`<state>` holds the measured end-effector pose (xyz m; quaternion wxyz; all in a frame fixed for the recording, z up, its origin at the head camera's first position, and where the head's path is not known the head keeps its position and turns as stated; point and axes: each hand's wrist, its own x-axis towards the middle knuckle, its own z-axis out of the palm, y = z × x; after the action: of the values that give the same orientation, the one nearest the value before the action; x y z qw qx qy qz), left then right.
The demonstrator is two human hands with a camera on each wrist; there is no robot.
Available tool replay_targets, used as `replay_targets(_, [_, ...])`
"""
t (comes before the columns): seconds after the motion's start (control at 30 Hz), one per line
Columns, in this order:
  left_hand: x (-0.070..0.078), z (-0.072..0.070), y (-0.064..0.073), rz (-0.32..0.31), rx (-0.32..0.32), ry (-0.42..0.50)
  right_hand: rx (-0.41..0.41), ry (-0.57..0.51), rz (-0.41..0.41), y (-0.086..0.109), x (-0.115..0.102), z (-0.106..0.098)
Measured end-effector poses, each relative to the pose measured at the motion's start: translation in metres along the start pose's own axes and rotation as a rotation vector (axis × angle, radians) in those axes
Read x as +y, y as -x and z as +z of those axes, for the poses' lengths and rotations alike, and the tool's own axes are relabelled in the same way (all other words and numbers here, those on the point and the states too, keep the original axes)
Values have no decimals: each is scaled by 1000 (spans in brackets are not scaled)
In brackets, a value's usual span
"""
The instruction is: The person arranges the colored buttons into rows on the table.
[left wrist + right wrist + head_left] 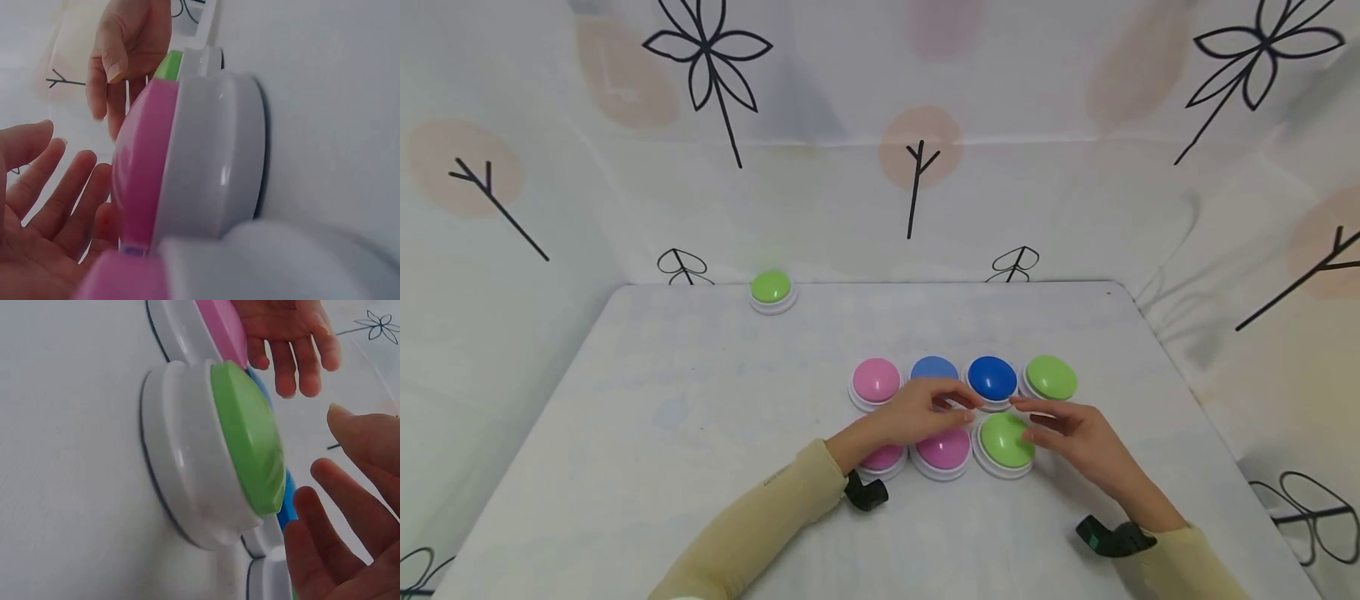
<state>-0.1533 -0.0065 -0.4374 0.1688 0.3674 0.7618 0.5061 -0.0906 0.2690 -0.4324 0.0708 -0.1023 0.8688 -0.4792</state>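
Observation:
Round push buttons with white bases stand in two rows on the table. The back row runs pink button (876, 379), light blue button (934, 367), dark blue button (992, 377), green button (1052, 377). In front are a left pink button (883, 458), a middle pink button (943, 450) and a nearer green button (1006, 440). My left hand (928, 410) hovers over the pink and light blue buttons, partly hiding them. My right hand (1078, 433) is beside the nearer green button (250, 437). Both hands have loosely bent fingers and hold nothing.
Another green button (771, 287) stands apart at the table's back edge, left of the rows. The white table (625, 433) meets a patterned cloth (820, 200) at the back and sides. Black wrist cameras (1116, 537) sit on both wrists.

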Motion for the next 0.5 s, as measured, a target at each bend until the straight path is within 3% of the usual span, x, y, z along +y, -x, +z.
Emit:
replay_targets(0.2, [-1, -18, 8, -17, 63, -4, -8, -24, 62, -8, -10, -1])
replay_targets(0.5, [-10, -50, 25, -101, 169, -19, -30, -27, 60, -33, -24, 6])
